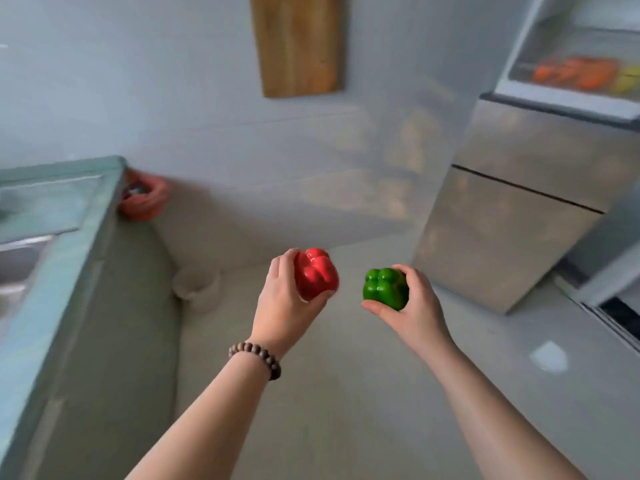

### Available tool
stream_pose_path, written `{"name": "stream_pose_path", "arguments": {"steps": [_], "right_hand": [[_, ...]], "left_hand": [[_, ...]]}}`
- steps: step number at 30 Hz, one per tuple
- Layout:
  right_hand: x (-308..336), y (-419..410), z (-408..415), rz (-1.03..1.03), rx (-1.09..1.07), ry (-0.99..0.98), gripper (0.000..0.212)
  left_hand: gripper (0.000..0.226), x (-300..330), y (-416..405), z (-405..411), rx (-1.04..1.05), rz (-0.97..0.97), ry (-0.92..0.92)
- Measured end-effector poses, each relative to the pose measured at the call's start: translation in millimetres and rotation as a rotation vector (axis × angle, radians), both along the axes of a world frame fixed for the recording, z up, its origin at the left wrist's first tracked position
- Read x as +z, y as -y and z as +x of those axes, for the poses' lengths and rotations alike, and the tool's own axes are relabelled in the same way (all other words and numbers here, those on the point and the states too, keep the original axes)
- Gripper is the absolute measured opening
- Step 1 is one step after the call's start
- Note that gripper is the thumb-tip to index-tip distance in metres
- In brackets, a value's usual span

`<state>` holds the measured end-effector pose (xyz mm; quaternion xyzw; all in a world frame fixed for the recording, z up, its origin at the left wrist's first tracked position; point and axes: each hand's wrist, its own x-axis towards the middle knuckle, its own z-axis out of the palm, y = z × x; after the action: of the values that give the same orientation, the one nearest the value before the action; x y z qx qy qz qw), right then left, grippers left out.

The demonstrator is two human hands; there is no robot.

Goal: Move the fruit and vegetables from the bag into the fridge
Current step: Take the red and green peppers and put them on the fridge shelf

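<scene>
My left hand (282, 299) grips a red bell pepper (317, 273), held out over the floor at mid-frame. Just to its right, my right hand (414, 306) holds a green bell pepper (386, 288). The silver fridge (519, 188) stands at the right. Its upper compartment is open at the top right, where a clear drawer (568, 88) holds orange produce (576, 72) and something yellow (628, 81). Both hands are well below and left of that drawer. An orange-red bag (145, 199) hangs at the counter's far corner on the left.
A green-topped counter (69, 216) with a metal sink (17, 268) runs along the left. A wooden board (298, 43) hangs on the tiled wall ahead. A pale bucket-like item (197, 287) sits on the floor by the counter's base. The open fridge door edge (609, 271) stands at right.
</scene>
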<state>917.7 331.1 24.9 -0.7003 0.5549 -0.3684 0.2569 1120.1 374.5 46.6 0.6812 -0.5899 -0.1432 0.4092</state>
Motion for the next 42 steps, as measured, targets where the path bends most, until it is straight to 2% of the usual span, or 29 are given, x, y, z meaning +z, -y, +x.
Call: {"name": "stream_pose_path", "arguments": {"steps": [8,17,25,32,42], "right_hand": [[7,37,-125,-0.011,-0.294,0.05,0.074],[10,111,-197,-0.008,-0.436,0.062,0.073],[24,269,-223,-0.051,-0.482,0.049,0.072],[83,429,-250,-0.168,-0.555,0.086,0.069],[136,582,-342,-0.233,-0.592,0.048,0.079]], "left_hand": [[0.08,1,96,-120,-0.308,0.015,0.023],[0.084,-4,212,-200,-0.473,0.018,-0.014],[0.084,7,370,-232,-0.534,-0.003,-0.049],[0.082,54,529,-255,-0.577,-0.09,-0.102],[0.083,97,698,-333,-0.652,-0.207,-0.234]]}}
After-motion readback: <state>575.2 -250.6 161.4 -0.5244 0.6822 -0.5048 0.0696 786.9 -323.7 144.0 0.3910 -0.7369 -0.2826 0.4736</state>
